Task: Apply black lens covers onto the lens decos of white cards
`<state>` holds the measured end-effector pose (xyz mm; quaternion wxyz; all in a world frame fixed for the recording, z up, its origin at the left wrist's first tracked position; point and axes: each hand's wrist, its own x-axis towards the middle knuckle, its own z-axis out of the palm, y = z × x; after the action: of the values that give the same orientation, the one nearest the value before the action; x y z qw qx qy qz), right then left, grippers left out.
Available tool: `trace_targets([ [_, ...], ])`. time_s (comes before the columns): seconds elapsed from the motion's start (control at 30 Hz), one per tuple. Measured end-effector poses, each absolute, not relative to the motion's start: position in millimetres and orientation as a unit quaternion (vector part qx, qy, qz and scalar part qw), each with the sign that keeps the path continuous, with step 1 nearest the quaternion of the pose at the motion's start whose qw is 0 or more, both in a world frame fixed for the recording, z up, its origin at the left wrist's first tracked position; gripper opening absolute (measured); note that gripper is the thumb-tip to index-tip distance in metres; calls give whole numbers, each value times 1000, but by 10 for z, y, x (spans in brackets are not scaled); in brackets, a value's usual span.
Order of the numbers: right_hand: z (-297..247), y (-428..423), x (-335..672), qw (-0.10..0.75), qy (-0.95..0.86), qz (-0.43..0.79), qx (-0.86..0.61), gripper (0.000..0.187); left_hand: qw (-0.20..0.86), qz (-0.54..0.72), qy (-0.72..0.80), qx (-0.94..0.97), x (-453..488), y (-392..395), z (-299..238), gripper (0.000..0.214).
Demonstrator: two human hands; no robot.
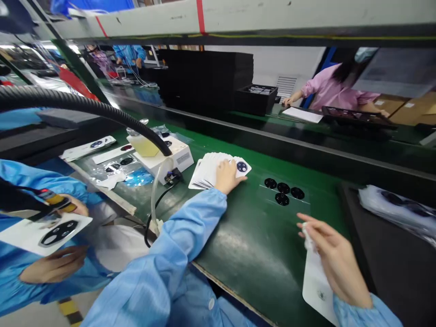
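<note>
My left hand [226, 176] rests on a fanned stack of white cards [208, 171] on the green table [252, 240]; the top card shows a dark round part [241, 166]. Its fingers lie curled over the stack's edge. My right hand [335, 259] is closed on a white sheet [315, 284] held near the table's front edge. A clear sheet with three black round parts [284, 190] lies on the table between the two hands, nearer the right one.
A white box [170, 159] with a yellowish bottle [143, 144] and a black corrugated hose [85, 105] stands left of the cards. A co-worker's hands [54, 263] at far left hold a card with a black part. Black trays [255, 97] and another person [335, 88] are across the line. A bagged bundle [398, 211] lies right.
</note>
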<state>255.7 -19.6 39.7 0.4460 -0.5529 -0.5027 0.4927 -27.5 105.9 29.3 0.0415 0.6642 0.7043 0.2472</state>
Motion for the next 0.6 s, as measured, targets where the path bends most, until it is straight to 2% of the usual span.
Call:
trace_targets([
  [0.1,262,-375,2435,342,-594,508,-522,33,39,218,734,642,-609,1161,224,46],
  [0.2,80,-523,2447,300,-665,442,-522,33,56,219,736,638,-731,1237,201,36],
  [0.33,-101,-671,2602,305,-686,355,-556,33,89,273,727,623,-792,1297,308,32],
  [0.47,-139,-760,2725,322,-670,350,-570,31,147,355,696,606,-755,1119,497,28],
  [0.53,-113,-774,2785,326,-670,362,-560,30,208,378,655,620,-644,879,550,36],
  [0.6,-74,-773,2857,324,-668,376,-554,30,282,376,605,643,-468,543,524,53],
])
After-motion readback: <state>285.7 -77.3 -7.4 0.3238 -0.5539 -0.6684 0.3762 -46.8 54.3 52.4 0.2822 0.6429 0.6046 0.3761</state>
